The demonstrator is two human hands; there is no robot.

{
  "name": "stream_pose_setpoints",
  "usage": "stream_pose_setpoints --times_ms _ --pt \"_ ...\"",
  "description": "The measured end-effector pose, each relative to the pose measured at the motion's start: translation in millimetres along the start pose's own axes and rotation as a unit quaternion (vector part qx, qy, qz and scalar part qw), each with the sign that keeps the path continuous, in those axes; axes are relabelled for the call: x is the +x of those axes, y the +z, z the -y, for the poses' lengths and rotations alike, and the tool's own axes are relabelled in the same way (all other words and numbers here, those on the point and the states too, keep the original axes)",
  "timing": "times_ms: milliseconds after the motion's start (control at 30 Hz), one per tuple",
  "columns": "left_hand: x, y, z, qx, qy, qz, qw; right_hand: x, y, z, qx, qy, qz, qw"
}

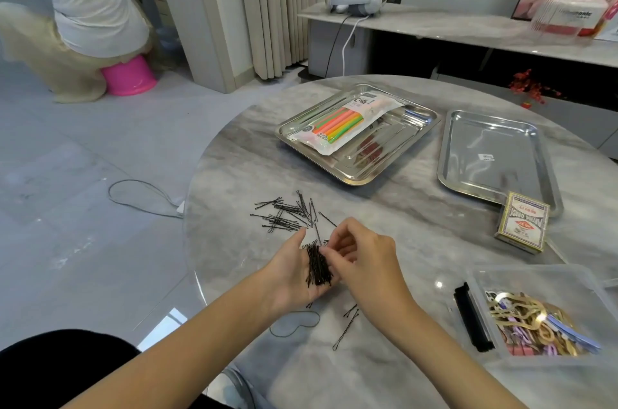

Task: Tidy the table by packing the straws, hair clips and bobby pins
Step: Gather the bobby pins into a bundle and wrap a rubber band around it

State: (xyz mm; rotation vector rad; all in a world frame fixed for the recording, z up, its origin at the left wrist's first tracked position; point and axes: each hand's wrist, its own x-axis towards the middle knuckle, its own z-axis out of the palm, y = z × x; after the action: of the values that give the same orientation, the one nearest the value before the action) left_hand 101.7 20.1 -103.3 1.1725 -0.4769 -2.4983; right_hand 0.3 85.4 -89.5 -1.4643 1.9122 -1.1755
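Observation:
My left hand (291,275) lies palm up over the table and carries a bundle of black bobby pins (318,266). My right hand (359,256) pinches at the top of that bundle with curled fingers. More loose bobby pins (287,213) lie scattered just beyond my hands, and two or three more pins (346,328) lie in front of my right wrist. A pack of coloured straws (341,124) rests in the left steel tray (351,174). Gold and pastel hair clips (535,325) fill a clear plastic box (501,278) at the right.
An empty steel tray (495,154) sits at the far right with a pack of playing cards (523,221) leaning on its near edge. A thin black hair tie (294,323) lies near my left wrist. A black comb-like piece (471,321) stands beside the box. A person sits at the far left.

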Motion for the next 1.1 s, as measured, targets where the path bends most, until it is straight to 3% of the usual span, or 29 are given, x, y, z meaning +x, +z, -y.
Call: stream_pose_setpoints --times_ms 100,167,267,467,600,1100 --pt "1.8 -2.2 -3.3 -0.039 0.01 -0.035 0.999 14.3 0.7 -15.7 -0.039 -0.042 -0.051 0.997" --pt "2.9 -6.5 -6.4 -0.065 0.029 -0.061 0.996 27.7 5.6 -32.0 -0.083 0.0 -0.058 0.995" --pt "2.1 -13.5 -14.0 -0.092 0.059 -0.073 0.991 43.9 17.1 -46.9 -0.098 0.062 -0.03 0.993" --pt "-0.6 -26.0 -34.7 -0.098 0.137 -0.105 0.98 68.1 48.7 -30.8 -0.137 0.055 0.072 0.986" --pt "-2.0 -33.2 -47.1 -0.137 0.178 -0.123 0.967 82.7 75.2 -21.9 -0.179 0.023 0.099 0.979" --pt "6.2 -44.6 -46.8 -0.156 0.146 -0.164 0.963 108.1 95.6 -18.7 -0.201 -0.033 0.115 0.972"
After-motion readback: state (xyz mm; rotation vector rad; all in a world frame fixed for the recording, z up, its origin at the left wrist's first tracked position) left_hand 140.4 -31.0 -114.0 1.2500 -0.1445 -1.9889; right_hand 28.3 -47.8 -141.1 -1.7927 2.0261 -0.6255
